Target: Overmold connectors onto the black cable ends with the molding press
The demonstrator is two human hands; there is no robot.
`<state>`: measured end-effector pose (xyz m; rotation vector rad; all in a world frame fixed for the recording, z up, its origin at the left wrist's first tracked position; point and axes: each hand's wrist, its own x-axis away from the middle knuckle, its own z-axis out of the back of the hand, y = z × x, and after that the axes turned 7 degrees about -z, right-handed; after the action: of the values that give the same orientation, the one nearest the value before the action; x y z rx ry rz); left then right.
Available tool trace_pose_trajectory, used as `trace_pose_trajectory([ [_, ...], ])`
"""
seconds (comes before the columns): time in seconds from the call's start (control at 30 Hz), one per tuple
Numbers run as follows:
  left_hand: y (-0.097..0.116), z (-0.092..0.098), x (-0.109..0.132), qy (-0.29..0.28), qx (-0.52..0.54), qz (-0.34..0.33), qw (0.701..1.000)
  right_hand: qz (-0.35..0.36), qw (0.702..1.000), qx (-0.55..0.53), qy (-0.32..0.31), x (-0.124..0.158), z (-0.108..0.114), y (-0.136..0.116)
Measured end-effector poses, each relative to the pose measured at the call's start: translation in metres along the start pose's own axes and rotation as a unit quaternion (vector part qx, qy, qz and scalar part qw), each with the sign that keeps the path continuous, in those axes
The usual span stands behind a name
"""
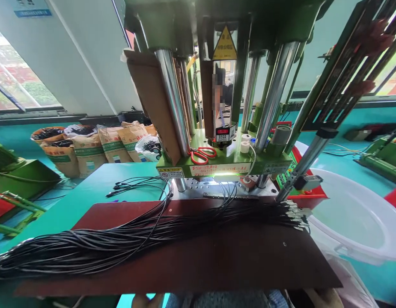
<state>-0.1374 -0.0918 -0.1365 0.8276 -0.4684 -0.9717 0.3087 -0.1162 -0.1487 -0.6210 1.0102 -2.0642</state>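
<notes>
A thick bundle of black cables (127,241) lies across a dark red board (217,261) in front of me. Its metal-tipped ends (297,214) fan out at the right. Several cables run up into the lit mould plate (213,187) under a green press (217,164). A few loose cables (133,185) lie on the teal table at the left. Only a sliver of my left hand (146,300) and of my right hand (326,297) shows below the board's front edge. Their fingers are hidden, and neither hand touches the cables.
Red-handled scissors (202,155) and white tape rolls (245,143) sit on the press platen between chrome columns (174,102). A white plastic tub (355,218) stands at the right. Paper sacks (88,149) line the floor at the back left. A slanted rod (308,160) comes down at the right.
</notes>
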Motion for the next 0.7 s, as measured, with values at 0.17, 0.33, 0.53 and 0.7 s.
trace_pose_trajectory([
  [0.17, -0.016, 0.000, -0.005, -0.014, -0.003, 0.002, 1.000, -0.021, 1.000, -0.008, -0.011, -0.003, -0.001, -0.001],
  [0.33, -0.038, 0.001, -0.018, -0.070, -0.035, 0.054, 0.995, -0.022, 0.999, -0.036, 0.029, -0.005, -0.004, 0.009],
  [0.53, -0.034, -0.001, -0.013, -0.014, -0.014, 0.029, 0.999, -0.013, 1.000, -0.005, -0.005, -0.011, -0.005, 0.025],
  [0.7, -0.035, -0.007, -0.005, -0.007, 0.008, 0.001, 1.000, -0.008, 0.999, -0.032, 0.011, -0.012, -0.009, 0.031],
])
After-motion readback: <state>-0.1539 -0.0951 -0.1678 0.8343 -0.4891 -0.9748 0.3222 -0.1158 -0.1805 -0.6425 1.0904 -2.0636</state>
